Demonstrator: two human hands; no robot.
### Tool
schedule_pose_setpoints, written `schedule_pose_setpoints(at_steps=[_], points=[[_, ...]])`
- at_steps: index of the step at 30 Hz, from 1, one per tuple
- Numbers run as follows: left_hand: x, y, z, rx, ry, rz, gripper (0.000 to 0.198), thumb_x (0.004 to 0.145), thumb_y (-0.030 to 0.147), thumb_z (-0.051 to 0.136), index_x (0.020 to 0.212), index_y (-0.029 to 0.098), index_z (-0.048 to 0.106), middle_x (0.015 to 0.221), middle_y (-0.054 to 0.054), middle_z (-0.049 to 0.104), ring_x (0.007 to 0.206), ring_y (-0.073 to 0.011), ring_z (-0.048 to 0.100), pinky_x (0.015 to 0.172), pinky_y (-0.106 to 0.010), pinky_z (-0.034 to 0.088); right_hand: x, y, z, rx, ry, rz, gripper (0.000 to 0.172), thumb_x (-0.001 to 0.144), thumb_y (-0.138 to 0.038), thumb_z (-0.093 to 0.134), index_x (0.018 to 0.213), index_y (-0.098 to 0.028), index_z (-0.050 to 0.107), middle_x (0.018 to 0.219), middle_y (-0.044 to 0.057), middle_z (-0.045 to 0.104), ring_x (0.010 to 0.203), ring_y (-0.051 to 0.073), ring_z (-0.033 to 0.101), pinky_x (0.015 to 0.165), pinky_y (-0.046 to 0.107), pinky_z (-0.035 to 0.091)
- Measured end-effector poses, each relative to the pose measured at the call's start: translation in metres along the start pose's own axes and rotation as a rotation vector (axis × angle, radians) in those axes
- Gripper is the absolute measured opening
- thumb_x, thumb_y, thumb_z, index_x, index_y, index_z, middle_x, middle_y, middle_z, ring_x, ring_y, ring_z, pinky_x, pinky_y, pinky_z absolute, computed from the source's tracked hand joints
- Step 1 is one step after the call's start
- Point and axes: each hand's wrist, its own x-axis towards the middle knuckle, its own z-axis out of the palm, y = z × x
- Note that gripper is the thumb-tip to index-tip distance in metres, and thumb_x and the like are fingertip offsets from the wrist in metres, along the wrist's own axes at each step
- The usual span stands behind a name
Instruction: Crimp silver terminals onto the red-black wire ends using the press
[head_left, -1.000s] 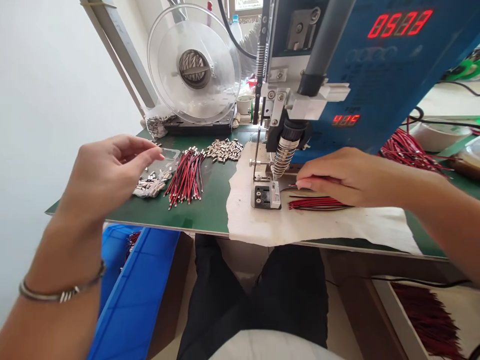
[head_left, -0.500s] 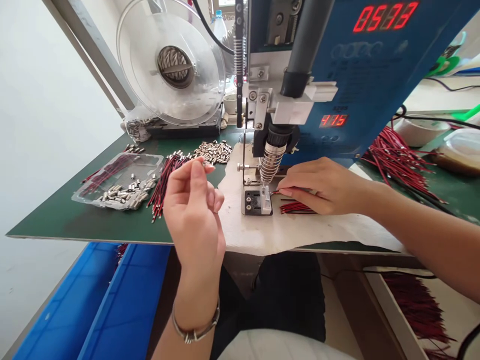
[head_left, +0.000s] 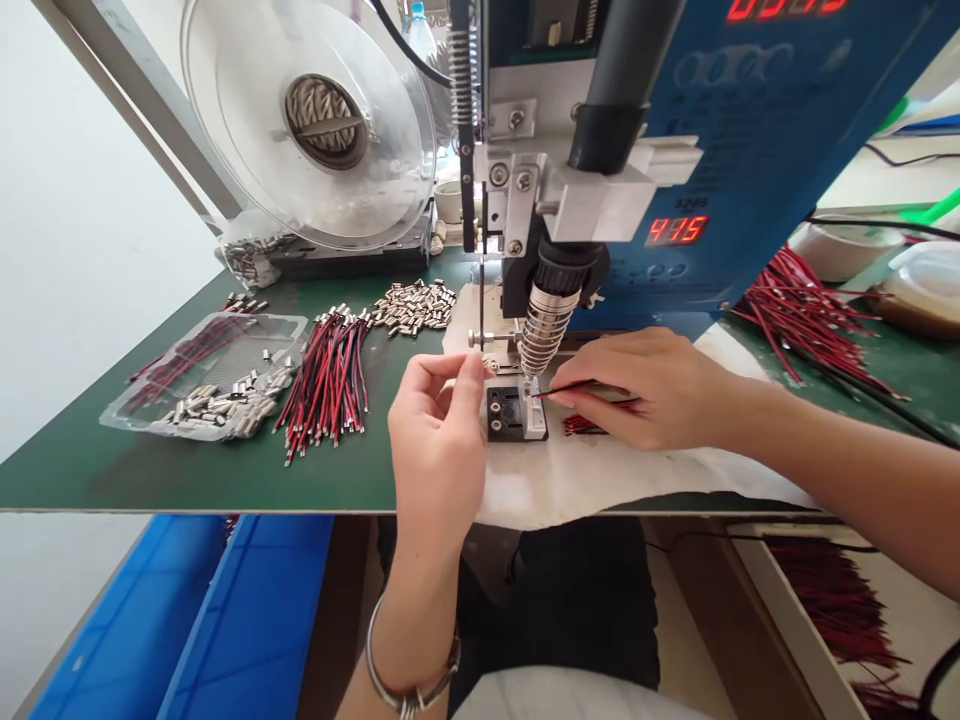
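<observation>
Under the coiled tip of the soldering machine stands a small black and white fixture. My right hand pinches a red and black wire, whose end reaches the fixture from the right. Just left of the fixture is my left hand, its thumb and forefinger pressed together; what they hold, if anything, is too small to make out. More red and black wires lie on the pale cloth, partly beneath my right hand.
Left of my hands are a bundle of wires, a pile of small metal parts and a clear tray of metal parts. A clear reel stands behind. More wires lie at the right.
My left hand has moved right and slightly down, closer to the fixture. My right hand still pinches the wire at the fixture. The camera view has shifted a little.
</observation>
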Motion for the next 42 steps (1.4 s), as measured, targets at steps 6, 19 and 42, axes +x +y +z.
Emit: schedule_pose_setpoints(at_steps=[6,19,42], points=[[-0.002,-0.002,0.004,-0.019,-0.036,-0.073,0.027,0.092,0.042,0.075,0.087,0.019,0.063,0.078,0.002,0.060,0.047,-0.0028,0.031,0.040,-0.018,0.028,0.003,-0.003,-0.004,-0.063,0.057,-0.032,0.004,0.099,-0.016,0.065,0.097,-0.017,0.068,0.075,0.002,0.075,0.064,0.014,0.066,0.058,0.026,0.048],[-0.010,-0.005,0.004,0.135,-0.061,-0.014,0.024,0.088,0.045,0.078,0.090,0.021,0.080,0.064,0.001,0.058,0.048,-0.0043,0.034,0.041,-0.018,0.023,0.002,-0.006,-0.006,-0.016,-0.010,0.098,0.017,0.103,-0.024,0.058,0.093,-0.019,0.071,0.066,-0.002,0.071,0.054,0.011,0.059,0.052,0.025,0.040],[-0.014,0.000,0.001,0.175,-0.046,-0.028,0.020,0.087,0.040,0.079,0.087,0.021,0.075,0.066,0.002,0.058,0.047,-0.0044,0.033,0.040,-0.019,0.024,0.006,-0.012,-0.003,0.197,0.029,0.270,0.016,0.097,-0.019,0.067,0.086,-0.018,0.079,0.065,-0.003,0.074,0.051,0.008,0.055,0.051,0.023,0.040]])
